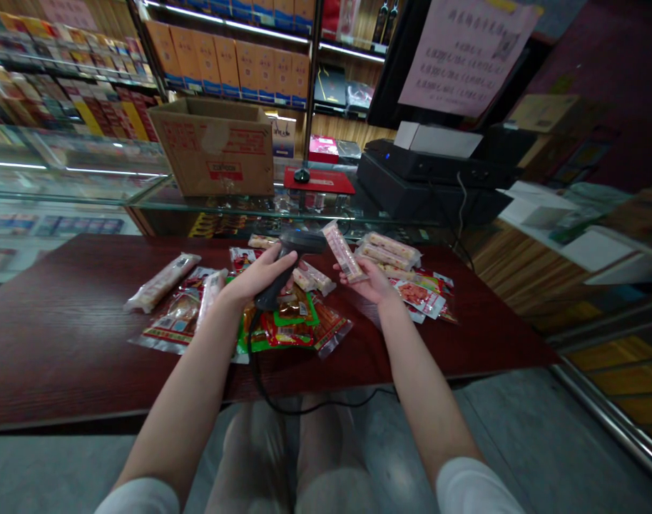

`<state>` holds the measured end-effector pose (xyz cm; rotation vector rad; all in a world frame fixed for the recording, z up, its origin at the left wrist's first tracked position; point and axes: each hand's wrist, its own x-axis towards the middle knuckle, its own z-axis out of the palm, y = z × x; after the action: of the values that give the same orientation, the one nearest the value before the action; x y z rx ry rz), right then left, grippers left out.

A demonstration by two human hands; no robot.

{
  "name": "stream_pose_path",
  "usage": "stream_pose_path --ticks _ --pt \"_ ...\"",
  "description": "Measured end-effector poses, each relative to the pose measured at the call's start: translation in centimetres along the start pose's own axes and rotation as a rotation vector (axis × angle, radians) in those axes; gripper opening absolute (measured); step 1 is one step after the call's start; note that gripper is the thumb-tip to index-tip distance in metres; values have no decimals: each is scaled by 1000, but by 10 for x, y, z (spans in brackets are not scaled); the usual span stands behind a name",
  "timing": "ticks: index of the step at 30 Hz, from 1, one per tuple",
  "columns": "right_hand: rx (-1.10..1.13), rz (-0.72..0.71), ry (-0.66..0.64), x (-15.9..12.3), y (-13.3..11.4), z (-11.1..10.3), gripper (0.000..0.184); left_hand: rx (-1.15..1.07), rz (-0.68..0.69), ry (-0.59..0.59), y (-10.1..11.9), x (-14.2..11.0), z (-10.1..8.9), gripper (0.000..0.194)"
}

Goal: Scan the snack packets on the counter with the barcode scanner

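Lit shelves (227, 68) stand at the rear, beyond the scanner (304, 242), and a dark red-brown desk (63, 335) extends to both sides below it. Farthest left of the scanner on that surface, one long wrapped roll (163, 283) lies at a slant. Nearer to the scanner, still on its left, are clear-edged food packets (170, 321) and a second wrapped roll (211, 291), partly hidden by the forearm. Behind the scanner and to its left, an open cardboard box (219, 158) sits on a glass case (160, 196). The left hand (265, 275) has its fingers closed around the scanner's handle; a black cable (256, 375) drops from the handle's base. Below the scanner lie green and red packets (288, 334), with short wrapped pieces (314, 277) under its head. Just right of the scanner, the right hand (369, 282) grips one wrapped bar (343, 250) in its fingers, raised and tilted, upper end toward the scanner; contact between the two cannot be confirmed. Farther right of the scanner, more wrapped bars (389, 250) are piled near flat packets (419, 296). Behind those, also right of the scanner, stands black counter equipment (438, 182).
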<state>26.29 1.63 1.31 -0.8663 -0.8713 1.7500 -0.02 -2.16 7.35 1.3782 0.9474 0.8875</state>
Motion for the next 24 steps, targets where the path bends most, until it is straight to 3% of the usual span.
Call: stream_pose_path --ticks 8,19,22,24 --pt "126 -121 72 12 5 -3 21 -21 -25 -95 -1 -3 3 53" --pt "66 -157 162 22 13 -9 27 -8 1 -192 -10 2 1 50" --pt "-130 -298 240 25 13 -11 23 -47 -32 -148 -8 1 2 54" --pt "-363 -508 377 24 8 -18 25 -83 -51 -102 -6 0 2 56"
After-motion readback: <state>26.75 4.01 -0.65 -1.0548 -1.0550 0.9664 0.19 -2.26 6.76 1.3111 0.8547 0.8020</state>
